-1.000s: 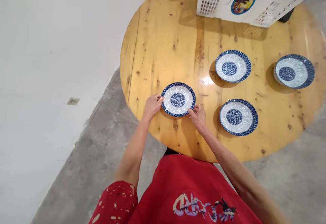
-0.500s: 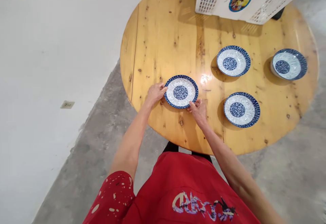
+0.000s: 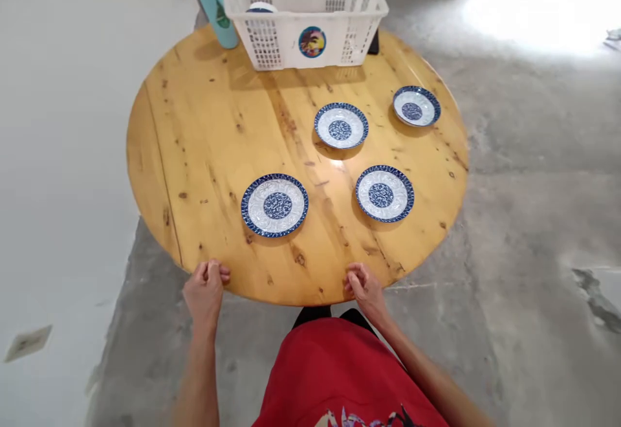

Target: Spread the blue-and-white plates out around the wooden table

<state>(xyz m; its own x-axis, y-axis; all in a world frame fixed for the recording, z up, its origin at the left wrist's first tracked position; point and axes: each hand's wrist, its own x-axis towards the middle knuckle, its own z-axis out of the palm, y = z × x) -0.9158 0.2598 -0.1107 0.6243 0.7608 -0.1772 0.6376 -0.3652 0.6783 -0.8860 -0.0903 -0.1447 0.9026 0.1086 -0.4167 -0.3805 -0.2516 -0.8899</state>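
Note:
My left hand (image 3: 206,288) hovers at the near left edge of the round wooden table (image 3: 213,136), fingers curled in with nothing held. At the near edge to the right, my right hand (image 3: 365,290) is loosely closed too, also without an object. Between and beyond them lies a blue-rimmed white plate (image 3: 275,206), touched by neither hand. Another blue-and-white dish (image 3: 385,194) sits beyond my right hand. Farther back are a third dish (image 3: 341,126) of the same pattern and one more dish (image 3: 416,106) near the right edge.
At the back of the table stands a white plastic crate (image 3: 310,45) with a blue-rimmed dish (image 3: 262,8) partly visible inside. A light blue bottle (image 3: 213,6) is left of it. A dark object (image 3: 374,44) shows behind the crate. A white wall (image 3: 68,123) rises on the left.
Both hands have let go of the nearest plate and drawn back to the table's near edge. The plate stays on the table. The view has shifted, showing more of the crate and floor.

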